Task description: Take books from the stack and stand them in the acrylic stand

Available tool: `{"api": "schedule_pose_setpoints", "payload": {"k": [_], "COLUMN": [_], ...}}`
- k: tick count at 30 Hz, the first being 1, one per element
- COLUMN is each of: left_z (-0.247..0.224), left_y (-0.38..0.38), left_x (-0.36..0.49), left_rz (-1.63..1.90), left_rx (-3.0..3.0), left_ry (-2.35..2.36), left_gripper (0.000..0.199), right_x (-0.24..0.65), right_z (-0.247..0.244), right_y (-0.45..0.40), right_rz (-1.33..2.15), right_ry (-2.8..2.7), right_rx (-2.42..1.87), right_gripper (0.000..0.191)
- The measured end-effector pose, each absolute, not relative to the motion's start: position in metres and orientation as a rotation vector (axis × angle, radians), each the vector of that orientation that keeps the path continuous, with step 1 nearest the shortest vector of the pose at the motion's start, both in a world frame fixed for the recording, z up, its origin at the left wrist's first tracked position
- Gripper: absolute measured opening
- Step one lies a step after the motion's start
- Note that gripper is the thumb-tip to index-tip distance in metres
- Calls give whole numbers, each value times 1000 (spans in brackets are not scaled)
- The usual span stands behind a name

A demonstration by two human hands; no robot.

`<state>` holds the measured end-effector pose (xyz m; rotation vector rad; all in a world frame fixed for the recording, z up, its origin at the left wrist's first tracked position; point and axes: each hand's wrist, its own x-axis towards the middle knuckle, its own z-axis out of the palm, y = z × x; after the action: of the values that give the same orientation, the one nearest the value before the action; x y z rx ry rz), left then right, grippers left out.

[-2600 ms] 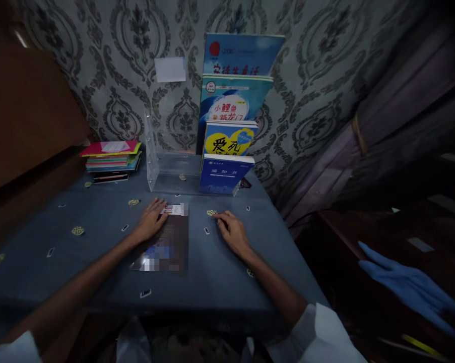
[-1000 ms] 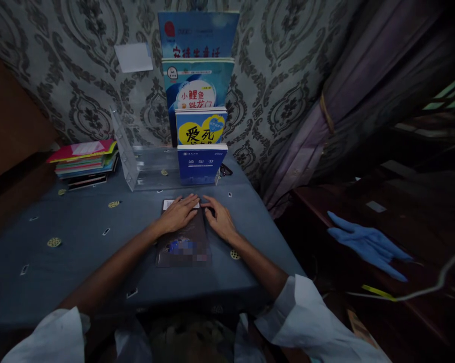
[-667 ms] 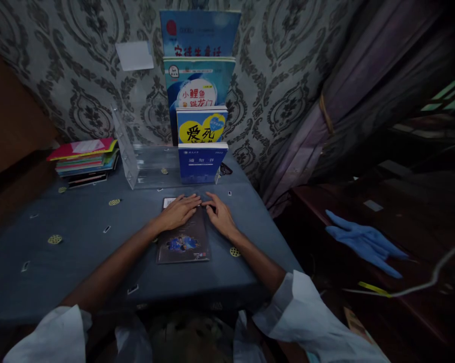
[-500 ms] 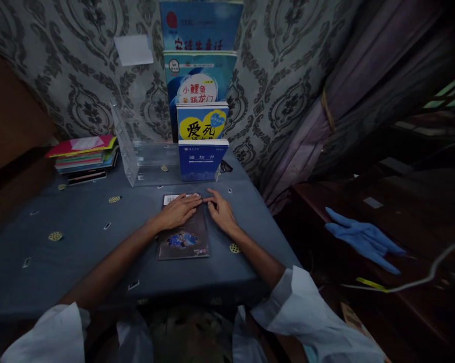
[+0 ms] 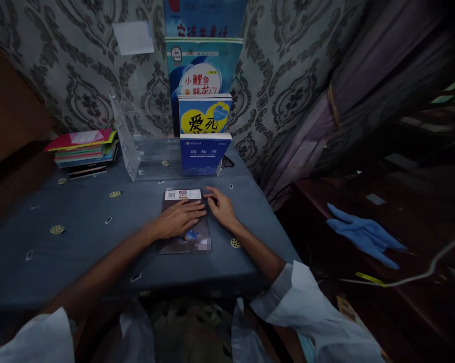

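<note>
A dark book (image 5: 176, 246) lies flat near the table's front, with a white barcode label across its far end and a blue picture on its near half. My left hand (image 5: 179, 219) rests palm down across the middle of the book, fingers stretched to the right. Beside the book's far right corner is my right hand (image 5: 221, 209), index finger extended and the thumb near the book's edge. Nothing shows in its grasp; the other fingers are partly hidden.
Behind the book, a clear acrylic rack (image 5: 126, 138) holds several upright books, a blue one (image 5: 204, 157) in front. A stack of books and folders (image 5: 84, 151) sits at the left. Right of the table (image 5: 83, 247), a blue glove (image 5: 365, 234) lies on a dark red surface.
My left hand has slid down the book toward me, uncovering the white label and covering part of the blue picture. My right hand has stayed almost in place at the edge.
</note>
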<state>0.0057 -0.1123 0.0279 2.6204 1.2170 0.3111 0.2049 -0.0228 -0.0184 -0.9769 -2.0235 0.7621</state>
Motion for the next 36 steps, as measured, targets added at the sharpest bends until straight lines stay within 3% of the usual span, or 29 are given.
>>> {"api": "schedule_pose_setpoints", "payload": {"k": [20, 26, 36], "left_z": [31, 27, 26], "left_y": [-177, -159, -104], "left_x": [16, 5, -71], "left_rz": [302, 365, 351], "left_rx": [2667, 2630, 2447], "left_ry": [983, 1126, 1547], "left_gripper": [42, 40, 54], "right_x": [202, 202, 204], "right_z": [-12, -14, -18], "right_y": [-30, -30, -28], "right_rz": [593, 584, 590], "right_ry": [-2173, -2226, -2272], "right_rx": [-813, -747, -761], "right_gripper": [34, 35, 35]}}
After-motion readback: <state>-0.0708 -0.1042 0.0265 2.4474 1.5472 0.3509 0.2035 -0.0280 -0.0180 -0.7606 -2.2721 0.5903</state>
